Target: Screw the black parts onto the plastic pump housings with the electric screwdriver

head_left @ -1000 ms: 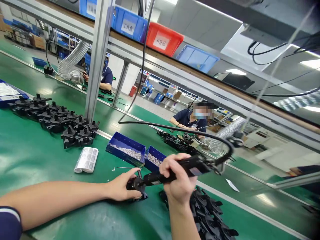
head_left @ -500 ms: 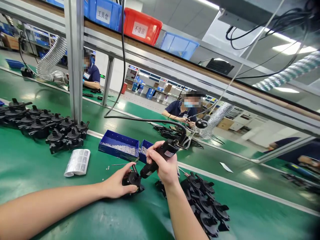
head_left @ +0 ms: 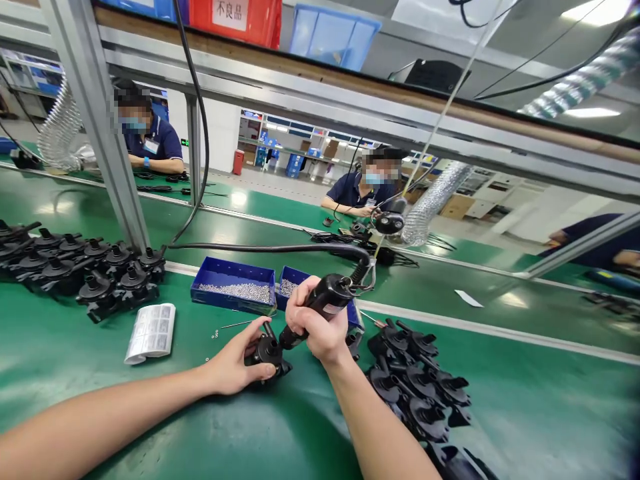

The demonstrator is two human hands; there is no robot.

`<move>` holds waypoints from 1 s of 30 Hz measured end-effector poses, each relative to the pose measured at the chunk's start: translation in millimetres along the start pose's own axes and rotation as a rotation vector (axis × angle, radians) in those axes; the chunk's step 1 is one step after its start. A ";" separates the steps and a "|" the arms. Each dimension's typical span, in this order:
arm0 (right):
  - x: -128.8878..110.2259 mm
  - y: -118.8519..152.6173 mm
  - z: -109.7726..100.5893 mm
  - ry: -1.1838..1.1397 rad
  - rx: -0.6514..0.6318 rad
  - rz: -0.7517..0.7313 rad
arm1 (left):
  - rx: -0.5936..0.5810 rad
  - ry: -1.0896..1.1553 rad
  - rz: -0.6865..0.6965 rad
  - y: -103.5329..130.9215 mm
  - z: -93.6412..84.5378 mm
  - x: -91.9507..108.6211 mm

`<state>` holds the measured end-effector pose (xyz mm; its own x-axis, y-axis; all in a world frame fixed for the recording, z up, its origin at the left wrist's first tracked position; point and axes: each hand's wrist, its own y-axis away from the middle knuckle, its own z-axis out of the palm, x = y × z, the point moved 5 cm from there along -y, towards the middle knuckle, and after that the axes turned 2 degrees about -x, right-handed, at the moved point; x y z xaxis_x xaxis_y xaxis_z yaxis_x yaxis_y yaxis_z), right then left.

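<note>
My left hand (head_left: 243, 360) is closed around a black plastic pump housing (head_left: 269, 353) with a spout on top, holding it on the green bench. My right hand (head_left: 323, 327) grips a black electric screwdriver (head_left: 327, 297), tilted so its nose meets the right side of the housing. The bit's tip is hidden there. Just behind my hands stands a blue tray (head_left: 233, 287) of small metal screws, and a second blue tray (head_left: 289, 287) sits partly hidden by my right hand. A few tiny rings (head_left: 215, 333) lie to the left.
Several black housings stand in groups at the left (head_left: 95, 287) and right (head_left: 425, 387). A curled label sheet (head_left: 151, 331) lies left of my hands. The screwdriver's cable (head_left: 270, 248) loops behind. A metal post (head_left: 100, 127) carries an overhead shelf. Co-workers (head_left: 363, 183) sit across the bench.
The camera view has shifted, so the shelf sits higher and the right-hand housings show more. Both hands keep hold of the housing and the screwdriver, with the tool still at the housing's side.
</note>
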<state>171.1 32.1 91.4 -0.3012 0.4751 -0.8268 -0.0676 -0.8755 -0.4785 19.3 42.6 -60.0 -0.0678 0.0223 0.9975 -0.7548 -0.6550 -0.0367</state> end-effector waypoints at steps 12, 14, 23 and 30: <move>-2.1 -6.6 -5.0 -0.014 0.097 0.007 | -0.029 -0.032 -0.009 -0.5 0.5 5.0; -1.7 -4.5 -2.5 0.005 0.081 0.008 | -0.034 -0.035 -0.003 -0.2 0.9 5.4; -22.0 -0.2 1.9 0.153 0.106 -0.112 | -0.037 -0.091 0.024 -3.9 -7.6 7.0; -31.8 8.7 7.4 -0.041 -0.089 -0.067 | -0.039 -0.082 0.050 -5.3 -8.7 7.8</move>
<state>173.1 8.7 115.7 -0.3380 0.5267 -0.7799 -0.0053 -0.8298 -0.5581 17.1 52.8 -52.6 -0.0537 -0.0725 0.9959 -0.7770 -0.6234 -0.0873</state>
